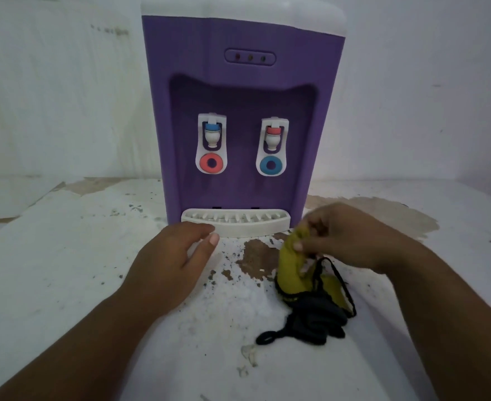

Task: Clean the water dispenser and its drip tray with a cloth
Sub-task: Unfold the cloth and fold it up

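Note:
A purple water dispenser (241, 91) with a white top stands at the back of a white counter, with two white taps in its recess. Its white slotted drip tray (238, 224) sits at its foot. My left hand (175, 256) lies just in front of the tray's left end, fingers relaxed and holding nothing. My right hand (345, 235) pinches the upper end of a yellow-green cloth (289, 270) with black trim. The cloth's lower, dark part trails on the counter, just right of the tray.
The white counter (65, 270) is worn, with brown bare patches and dark specks in front of the tray. A white wall (50, 96) rises behind the dispenser. The counter's left edge runs diagonally at the far left.

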Tool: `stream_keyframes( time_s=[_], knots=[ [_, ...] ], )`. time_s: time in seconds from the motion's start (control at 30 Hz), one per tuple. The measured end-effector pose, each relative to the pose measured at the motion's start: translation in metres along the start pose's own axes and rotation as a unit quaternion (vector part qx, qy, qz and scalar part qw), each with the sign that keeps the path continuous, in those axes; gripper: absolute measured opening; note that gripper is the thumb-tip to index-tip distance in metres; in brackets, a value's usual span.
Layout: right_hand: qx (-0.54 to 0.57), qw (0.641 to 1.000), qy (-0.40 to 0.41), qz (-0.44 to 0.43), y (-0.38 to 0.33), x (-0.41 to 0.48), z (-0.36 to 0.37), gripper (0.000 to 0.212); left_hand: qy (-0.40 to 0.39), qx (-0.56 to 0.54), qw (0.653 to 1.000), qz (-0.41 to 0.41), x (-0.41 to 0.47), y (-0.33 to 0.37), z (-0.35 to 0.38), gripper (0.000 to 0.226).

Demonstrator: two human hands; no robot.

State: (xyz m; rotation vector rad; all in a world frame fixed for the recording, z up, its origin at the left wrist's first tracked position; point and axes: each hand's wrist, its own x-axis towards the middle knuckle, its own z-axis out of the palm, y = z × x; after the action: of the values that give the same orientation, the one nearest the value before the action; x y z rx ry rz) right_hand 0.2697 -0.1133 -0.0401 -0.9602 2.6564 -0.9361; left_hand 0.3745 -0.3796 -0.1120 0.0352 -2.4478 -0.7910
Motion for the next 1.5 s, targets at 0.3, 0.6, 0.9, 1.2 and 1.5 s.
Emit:
stream_keyframes(
  time_s=[0.3, 0.6, 0.9, 1.2, 1.5],
  knots=[
    [0.181, 0.952, 0.171, -0.181, -0.043, 0.002, 0.052, 0.020, -0.103, -0.410, 0.906, -0.021, -0.018, 0.038, 0.006, 0.037],
    [0.093, 0.975, 0.102, -0.175, -0.036, 0.003, 0.056, 0.009, -0.054, -0.392, 0.917, -0.042, -0.013, 0.033, 0.000, 0.028],
    [0.364, 0.902, 0.215, -0.082, -0.029, 0.015, 0.055, 0.014, 0.102, -0.352, 0.924, -0.109, -0.004, 0.021, -0.005, 0.037],
    [0.377, 0.905, 0.173, -0.092, -0.032, 0.011, 0.044, 0.024, 0.172, -0.373, 0.905, -0.110, 0.003, 0.019, -0.017, 0.029],
    [0.357, 0.913, 0.173, -0.093, -0.022, 0.010, 0.031, 0.021, 0.168, -0.422, 0.879, -0.146, 0.011, 0.009, -0.018, 0.016]
  ],
)
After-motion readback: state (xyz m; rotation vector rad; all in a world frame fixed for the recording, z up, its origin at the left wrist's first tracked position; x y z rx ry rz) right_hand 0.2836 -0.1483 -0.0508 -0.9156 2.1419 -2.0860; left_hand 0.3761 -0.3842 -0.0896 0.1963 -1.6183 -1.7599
